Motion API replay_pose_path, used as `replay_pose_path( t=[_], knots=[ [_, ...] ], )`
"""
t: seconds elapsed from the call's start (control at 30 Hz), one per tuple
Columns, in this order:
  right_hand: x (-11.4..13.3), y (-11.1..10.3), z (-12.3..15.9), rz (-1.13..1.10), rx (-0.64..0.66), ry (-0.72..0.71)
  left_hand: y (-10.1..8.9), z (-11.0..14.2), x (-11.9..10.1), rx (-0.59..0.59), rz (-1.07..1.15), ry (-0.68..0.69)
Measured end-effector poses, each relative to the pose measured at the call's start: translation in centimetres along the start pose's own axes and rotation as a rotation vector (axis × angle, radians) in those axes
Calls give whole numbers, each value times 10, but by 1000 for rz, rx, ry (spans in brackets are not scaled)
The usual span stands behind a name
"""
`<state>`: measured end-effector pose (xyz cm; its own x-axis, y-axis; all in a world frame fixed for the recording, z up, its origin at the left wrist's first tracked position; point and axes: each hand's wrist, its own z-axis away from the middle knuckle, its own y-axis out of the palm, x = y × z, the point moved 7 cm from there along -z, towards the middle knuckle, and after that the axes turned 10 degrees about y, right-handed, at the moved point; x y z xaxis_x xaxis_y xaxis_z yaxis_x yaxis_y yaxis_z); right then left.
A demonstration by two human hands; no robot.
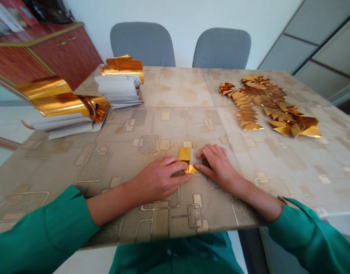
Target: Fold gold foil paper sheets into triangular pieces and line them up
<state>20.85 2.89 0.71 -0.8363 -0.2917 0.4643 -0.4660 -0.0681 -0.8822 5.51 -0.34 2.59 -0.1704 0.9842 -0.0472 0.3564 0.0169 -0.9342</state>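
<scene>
1. Tiny folded gold foil piece, shiny side up with a bit of white paper showing, sits on the patterned table cover between both hands.
2. Left hand: half open, fingers loosely curled, tips on the piece. Can't tell if it's pinching.
3. Right hand: same deal, fingertips right against the other side.
4. Farther off: two stacks of gold-foil-and-white sheets on the left, heap of gold triangles on the right.
</scene>
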Motion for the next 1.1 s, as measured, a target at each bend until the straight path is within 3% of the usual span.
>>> replay_pose_path(
  t=[0.37, 0.7, 0.87, 1.0, 1.1],
  knots=[
    [5, 0, 0, 23, -44, -4, 2, 1, 2, -8, 18, -25],
    [-13, -17, -9, -73, -13, -130, -5, 4, 7, -60, -26, 96],
    [6, -29, -4, -128, -110, -269, -7, 5, 18, 11, 27, 179],
    [27, -22, 3, -51, -34, -433, -8, 5, 22, 72, 59, 230],
    [30, -15, 4, 40, 32, -451, -8, 6, 22, 73, 58, 241]
  ],
)
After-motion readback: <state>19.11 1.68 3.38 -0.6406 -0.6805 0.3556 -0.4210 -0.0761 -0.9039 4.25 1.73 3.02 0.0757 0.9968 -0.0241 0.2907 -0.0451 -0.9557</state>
